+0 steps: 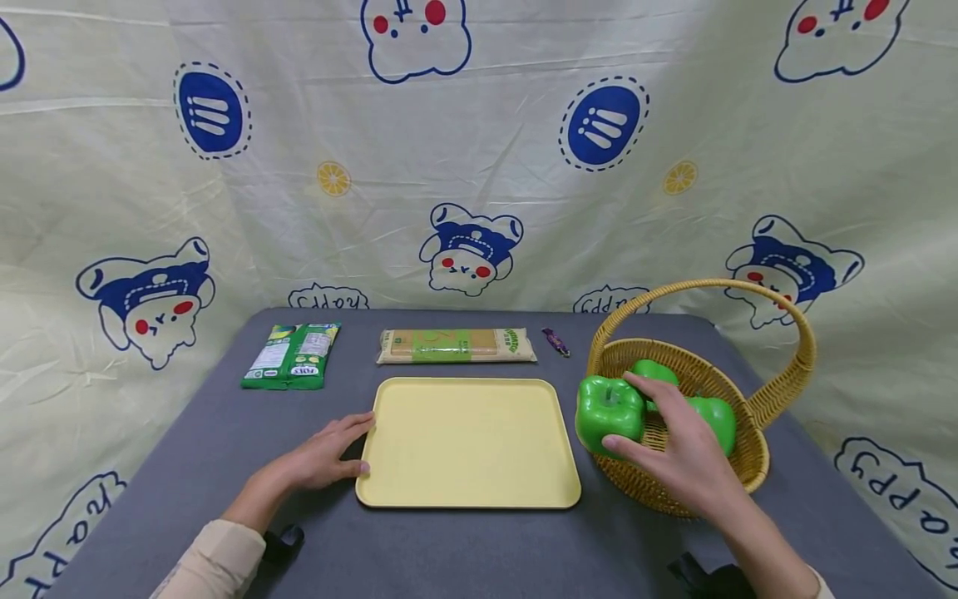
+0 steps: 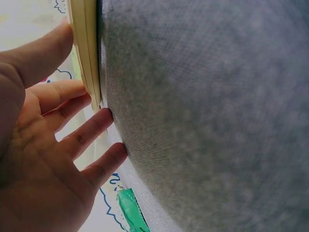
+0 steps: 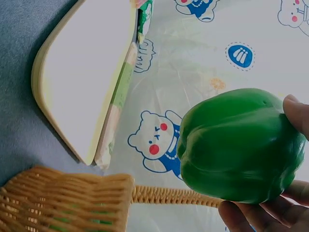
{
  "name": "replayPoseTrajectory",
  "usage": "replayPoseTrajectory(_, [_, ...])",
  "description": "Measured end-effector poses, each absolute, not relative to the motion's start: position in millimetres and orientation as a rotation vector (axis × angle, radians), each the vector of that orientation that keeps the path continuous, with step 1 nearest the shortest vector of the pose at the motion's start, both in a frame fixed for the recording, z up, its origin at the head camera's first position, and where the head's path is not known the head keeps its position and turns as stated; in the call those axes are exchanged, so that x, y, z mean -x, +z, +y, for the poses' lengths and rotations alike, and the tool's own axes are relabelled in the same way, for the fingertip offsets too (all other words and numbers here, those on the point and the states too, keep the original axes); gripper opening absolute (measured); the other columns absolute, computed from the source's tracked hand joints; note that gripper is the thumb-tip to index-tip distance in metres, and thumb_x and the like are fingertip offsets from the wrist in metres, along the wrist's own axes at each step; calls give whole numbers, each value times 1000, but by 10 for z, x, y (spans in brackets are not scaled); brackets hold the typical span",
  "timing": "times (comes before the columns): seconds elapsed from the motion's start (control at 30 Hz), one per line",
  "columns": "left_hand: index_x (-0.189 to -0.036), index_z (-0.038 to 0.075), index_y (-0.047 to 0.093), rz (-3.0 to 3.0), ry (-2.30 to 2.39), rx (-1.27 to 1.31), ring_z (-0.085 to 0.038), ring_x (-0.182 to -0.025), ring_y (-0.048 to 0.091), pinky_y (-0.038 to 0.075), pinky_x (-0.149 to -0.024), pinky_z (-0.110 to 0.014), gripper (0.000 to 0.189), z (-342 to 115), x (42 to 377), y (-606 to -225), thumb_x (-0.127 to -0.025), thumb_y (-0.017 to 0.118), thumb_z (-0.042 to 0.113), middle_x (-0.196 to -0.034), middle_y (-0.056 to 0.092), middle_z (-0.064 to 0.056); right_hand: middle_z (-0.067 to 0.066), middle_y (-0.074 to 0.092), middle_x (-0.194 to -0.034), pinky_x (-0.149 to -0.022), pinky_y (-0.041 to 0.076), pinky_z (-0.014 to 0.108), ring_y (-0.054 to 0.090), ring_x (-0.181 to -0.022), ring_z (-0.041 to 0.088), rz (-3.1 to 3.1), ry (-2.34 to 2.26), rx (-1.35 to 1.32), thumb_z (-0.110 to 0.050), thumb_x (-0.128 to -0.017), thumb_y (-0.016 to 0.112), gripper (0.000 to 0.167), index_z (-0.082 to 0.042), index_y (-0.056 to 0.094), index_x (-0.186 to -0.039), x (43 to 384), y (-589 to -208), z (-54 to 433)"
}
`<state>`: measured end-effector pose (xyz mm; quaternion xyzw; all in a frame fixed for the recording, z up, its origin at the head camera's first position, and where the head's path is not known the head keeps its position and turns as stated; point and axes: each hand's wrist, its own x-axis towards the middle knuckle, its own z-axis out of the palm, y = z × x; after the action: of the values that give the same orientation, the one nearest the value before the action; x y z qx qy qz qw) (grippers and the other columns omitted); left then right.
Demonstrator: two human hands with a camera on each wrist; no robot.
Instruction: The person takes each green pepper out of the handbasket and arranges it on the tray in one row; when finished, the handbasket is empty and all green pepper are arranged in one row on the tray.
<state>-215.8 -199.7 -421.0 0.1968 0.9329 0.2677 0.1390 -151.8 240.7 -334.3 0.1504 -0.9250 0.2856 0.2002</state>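
My right hand (image 1: 684, 449) grips a green bell pepper (image 1: 609, 413) at the left rim of a wicker basket (image 1: 621, 487). In the right wrist view the bell pepper (image 3: 241, 145) is held between thumb and fingers, above the basket's rim. More green peppers (image 1: 714, 420) lie inside the basket, partly covered by the hand. My left hand (image 1: 322, 453) touches the left edge of a pale yellow tray (image 1: 467, 445) with extended fingers. Seen from the left wrist, the fingertips of the left hand (image 2: 53, 130) meet the tray's edge (image 2: 86, 53) and the tabletop.
Behind the tray lie a green snack packet (image 1: 293, 356), a long pack of noodles (image 1: 456, 345) and a small purple-wrapped candy (image 1: 555, 342). The basket's tall handle (image 1: 804, 349) arches over its opening. A printed cloth (image 1: 479, 150) hangs behind the grey table (image 1: 449, 553).
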Motion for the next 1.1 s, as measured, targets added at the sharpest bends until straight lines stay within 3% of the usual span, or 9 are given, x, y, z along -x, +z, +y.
replayPoseTrajectory(0.1, [-146, 2, 31, 2695, 774, -582, -44, -139, 23, 22, -106, -65, 74, -2003, 2160, -4212, -88, 66, 29, -152, 28, -17, 19, 49, -133, -88, 43, 58, 47, -121, 38, -2580, 801, -448, -29, -74, 81, 79, -8, 42, -140, 1562, -3368, 2368])
replayPoseTrajectory(0.37, [-146, 1, 31, 2700, 779, -618, -45, -138, 24, 21, -105, -66, 73, -2002, 2150, -4225, -88, 66, 29, -152, 28, -18, 10, 50, -132, -84, 48, 48, 53, -108, 22, -2598, 863, -511, -35, -76, 78, 77, -9, 42, -140, 1711, -3464, 2210])
replayPoseTrajectory(0.87, [-146, 0, 32, 2722, 765, -628, -45, -137, 26, 22, -104, -67, 73, -2012, 2143, -4225, -88, 66, 29, -152, 29, -19, 11, 49, -130, -86, 53, 38, 56, -109, 21, -2564, 997, -705, -29, -75, 80, 79, -6, 40, -140, 1921, -3562, 1854])
replayPoseTrajectory(1.1, [-146, 0, 32, 2722, 769, -620, -44, -136, 27, 22, -104, -66, 73, -2004, 2142, -4215, -88, 66, 28, -151, 30, -18, 10, 52, -128, -86, 53, 40, 57, -106, 20, -2556, 1008, -742, -26, -73, 81, 77, -9, 43, -137, 1989, -3624, 1687])
